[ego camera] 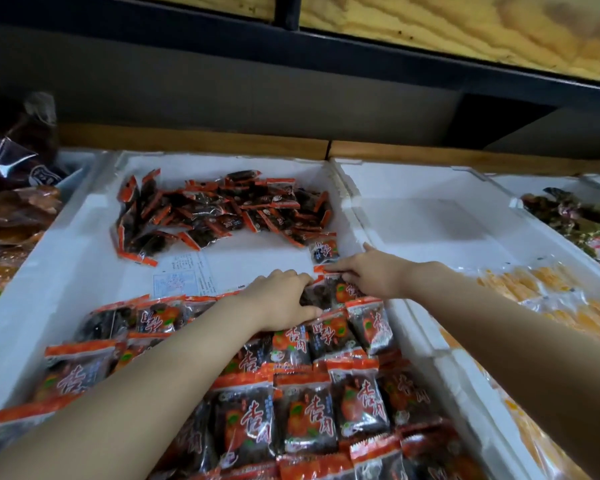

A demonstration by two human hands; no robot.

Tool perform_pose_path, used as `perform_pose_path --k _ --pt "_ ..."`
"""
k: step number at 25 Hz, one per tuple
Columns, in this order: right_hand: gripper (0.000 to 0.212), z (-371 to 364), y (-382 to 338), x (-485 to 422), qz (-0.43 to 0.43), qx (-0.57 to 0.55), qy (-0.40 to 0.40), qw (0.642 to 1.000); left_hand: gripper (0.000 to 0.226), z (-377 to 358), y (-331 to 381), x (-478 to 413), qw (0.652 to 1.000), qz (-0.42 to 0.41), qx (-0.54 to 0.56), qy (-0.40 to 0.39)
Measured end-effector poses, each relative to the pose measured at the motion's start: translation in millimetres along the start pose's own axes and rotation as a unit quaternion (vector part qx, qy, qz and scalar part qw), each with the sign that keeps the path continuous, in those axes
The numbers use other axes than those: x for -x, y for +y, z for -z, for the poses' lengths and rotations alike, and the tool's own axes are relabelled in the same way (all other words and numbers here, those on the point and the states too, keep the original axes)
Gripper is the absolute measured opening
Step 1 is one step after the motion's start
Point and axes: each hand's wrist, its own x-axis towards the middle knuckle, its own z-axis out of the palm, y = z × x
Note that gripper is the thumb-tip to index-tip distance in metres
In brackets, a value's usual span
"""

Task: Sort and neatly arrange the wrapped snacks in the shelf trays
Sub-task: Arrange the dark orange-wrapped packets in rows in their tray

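Glossy, crinkled rectangular snack packets (305,414) overlap inside the white foam tray (59,258).

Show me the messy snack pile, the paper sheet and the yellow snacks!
messy snack pile (222,213): head view, middle of the heap.
paper sheet (182,275): head view, its printed middle.
yellow snacks (534,292): head view, middle of the packets.
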Motion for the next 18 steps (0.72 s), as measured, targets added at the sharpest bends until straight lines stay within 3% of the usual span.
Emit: perform_pose_path --k 5,8,14,18 --pt "0.03 2 5 -11 0.036 -0.014 0.114 0.993 0.059 3 2 -3 0.999 0.01 -0.025 0.021" --pt "0.04 4 13 -38 0.017 -0.031 0.182 0.983 0.057 -1 3 -4 0.999 0.021 -0.03 0.027" --pt "0.071 5 27 -87 -0.046 0.172 0.075 0.981 0.054 -1 4 -4 0.999 0.037 0.012 0.037" --pt "0.066 9 27 -79 -0.025 0.147 0.138 0.979 0.047 1 4 0 0.995 0.044 0.069 0.049"
